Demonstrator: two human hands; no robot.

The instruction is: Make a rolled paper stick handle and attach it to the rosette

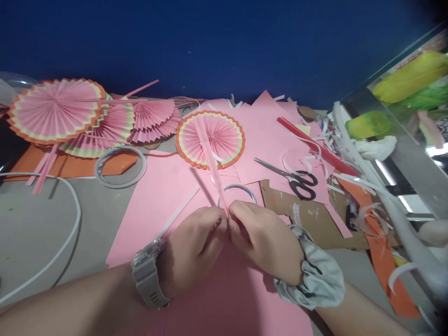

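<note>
Between the fingertips of both hands I pinch the near end of a long pink paper strip (212, 161). My left hand (198, 242), below a grey watch, is closed on it. My right hand (264, 238), with a grey scrunchie at the wrist, pinches it from the other side. The strip slants away over a round pleated paper fan (227, 133), pink with a pale yellow and orange zigzag rim. Pink paper sheets (150, 210) lie under my hands. A tape roll (241, 187) shows partly behind my fingers.
Several pleated fans (56, 109) overlap at the left, near another tape roll (121, 184). Black-handled scissors (289, 176) lie on pink paper at the right. Beyond them are a red stick (318, 147), cardboard (311, 224), orange paper strips (385, 266) and paper scraps. A blue wall (224, 46) stands behind.
</note>
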